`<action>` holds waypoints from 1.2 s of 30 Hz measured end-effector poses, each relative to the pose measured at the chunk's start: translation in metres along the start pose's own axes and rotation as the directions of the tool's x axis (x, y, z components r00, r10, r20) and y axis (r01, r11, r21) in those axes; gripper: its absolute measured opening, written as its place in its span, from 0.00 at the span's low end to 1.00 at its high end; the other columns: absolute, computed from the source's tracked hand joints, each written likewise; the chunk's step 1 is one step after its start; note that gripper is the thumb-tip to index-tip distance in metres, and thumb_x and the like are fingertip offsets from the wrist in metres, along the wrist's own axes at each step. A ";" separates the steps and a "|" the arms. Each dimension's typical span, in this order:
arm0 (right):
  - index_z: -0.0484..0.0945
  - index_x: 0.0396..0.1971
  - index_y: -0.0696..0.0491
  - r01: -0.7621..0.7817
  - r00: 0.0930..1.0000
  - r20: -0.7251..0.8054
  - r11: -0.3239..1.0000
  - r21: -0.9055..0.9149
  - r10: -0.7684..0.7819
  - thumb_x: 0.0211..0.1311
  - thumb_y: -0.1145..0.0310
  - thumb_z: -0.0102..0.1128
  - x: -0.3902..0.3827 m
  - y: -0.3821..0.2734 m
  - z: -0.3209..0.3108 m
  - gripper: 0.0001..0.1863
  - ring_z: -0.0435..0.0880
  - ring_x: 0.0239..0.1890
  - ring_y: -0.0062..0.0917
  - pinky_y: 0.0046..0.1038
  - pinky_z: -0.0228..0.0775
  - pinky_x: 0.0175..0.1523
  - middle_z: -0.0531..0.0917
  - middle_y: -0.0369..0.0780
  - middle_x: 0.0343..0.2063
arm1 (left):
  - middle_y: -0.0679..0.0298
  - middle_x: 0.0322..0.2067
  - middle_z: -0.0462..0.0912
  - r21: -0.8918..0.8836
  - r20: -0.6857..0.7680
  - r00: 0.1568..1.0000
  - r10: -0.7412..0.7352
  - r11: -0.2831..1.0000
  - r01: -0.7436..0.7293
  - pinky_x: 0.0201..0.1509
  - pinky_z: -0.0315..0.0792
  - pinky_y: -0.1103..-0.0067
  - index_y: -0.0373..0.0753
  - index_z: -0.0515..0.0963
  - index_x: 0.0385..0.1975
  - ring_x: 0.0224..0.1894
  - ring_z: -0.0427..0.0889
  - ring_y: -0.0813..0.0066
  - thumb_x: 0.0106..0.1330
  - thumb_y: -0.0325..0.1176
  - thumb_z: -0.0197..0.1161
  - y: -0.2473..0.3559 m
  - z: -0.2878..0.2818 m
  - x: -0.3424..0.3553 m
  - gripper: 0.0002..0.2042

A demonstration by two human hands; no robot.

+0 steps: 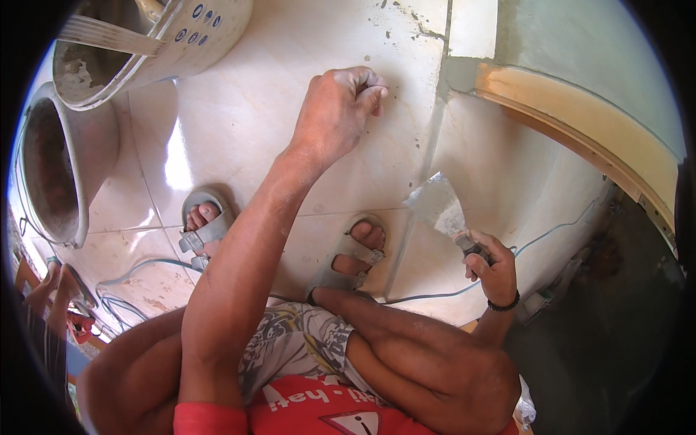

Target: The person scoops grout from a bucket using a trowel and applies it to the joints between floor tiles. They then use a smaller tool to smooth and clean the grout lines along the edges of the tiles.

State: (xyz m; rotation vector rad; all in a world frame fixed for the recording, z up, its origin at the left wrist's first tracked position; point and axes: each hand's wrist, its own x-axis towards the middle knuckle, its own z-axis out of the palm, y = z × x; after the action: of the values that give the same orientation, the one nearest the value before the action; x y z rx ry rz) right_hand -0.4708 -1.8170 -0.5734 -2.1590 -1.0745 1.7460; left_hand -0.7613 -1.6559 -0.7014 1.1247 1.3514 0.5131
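Note:
I squat on a glossy cream tiled floor (239, 123). My left hand (341, 109) reaches forward with its fingers curled shut, fingertips pinched just above the tile; whether it holds anything small I cannot tell. My right hand (489, 264) grips the dark handle of a putty knife (438, 206). Its wide metal blade, smeared with grey mortar, points up-left over a grout joint (428, 145) between tiles. Both my feet in grey sandals (206, 225) rest on the tiles below the hands.
Two mortar-stained buckets stand at the upper left: a white one (196, 36) with a flat stick in it and a grey one (58, 167). A curved wooden-edged step (580, 123) runs at the upper right. Cables (130, 290) lie on the floor. Another person's feet (58, 290) show at the left edge.

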 end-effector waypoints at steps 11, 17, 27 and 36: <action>0.74 0.52 0.61 0.145 0.989 -0.028 0.987 0.071 -0.143 0.58 0.74 0.58 -0.005 0.039 0.003 0.20 0.71 0.21 0.13 0.18 0.66 0.27 0.79 0.36 0.27 | 0.47 0.63 0.63 0.799 0.050 0.968 0.248 0.572 -0.188 0.71 0.50 0.51 0.33 0.74 0.51 0.66 0.59 0.42 0.69 0.36 0.53 0.074 -0.018 0.035 0.16; 0.74 0.50 0.61 0.075 0.993 -0.100 0.981 0.182 -0.058 0.59 0.74 0.58 -0.009 0.042 0.008 0.18 0.72 0.23 0.13 0.17 0.66 0.27 0.81 0.40 0.33 | 0.50 0.28 0.82 0.851 0.473 0.860 0.192 0.154 -0.502 0.71 0.56 0.55 0.31 0.78 0.29 0.35 0.84 0.62 0.67 0.25 0.47 0.121 -0.046 0.055 0.11; 0.78 0.48 0.57 0.408 0.861 0.044 0.638 -0.654 -0.506 0.47 0.83 0.60 -0.018 -0.078 -0.009 0.23 0.79 0.28 0.31 0.28 0.72 0.34 0.78 0.44 0.33 | 0.52 0.21 0.80 0.577 0.724 0.688 -0.047 0.587 -0.567 0.35 0.76 0.64 0.34 0.78 0.19 0.29 0.83 0.55 0.62 0.35 0.61 0.096 -0.144 -0.082 0.13; 0.79 0.47 0.50 0.284 0.868 0.334 -0.184 -0.941 -0.368 0.52 0.78 0.56 0.049 -0.210 0.026 0.20 0.75 0.34 0.36 0.37 0.69 0.37 0.75 0.41 0.35 | 0.58 0.36 0.81 0.300 0.514 0.813 0.272 0.831 -0.468 0.48 0.71 0.67 0.38 0.76 0.42 0.41 0.80 0.59 0.55 0.27 0.64 -0.052 -0.110 -0.131 0.14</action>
State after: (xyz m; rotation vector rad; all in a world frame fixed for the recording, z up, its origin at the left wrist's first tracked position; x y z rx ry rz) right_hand -0.5801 -1.6419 -0.5061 -1.7713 -3.3240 0.2779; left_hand -0.9071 -1.7512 -0.6633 1.7705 0.8319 0.2154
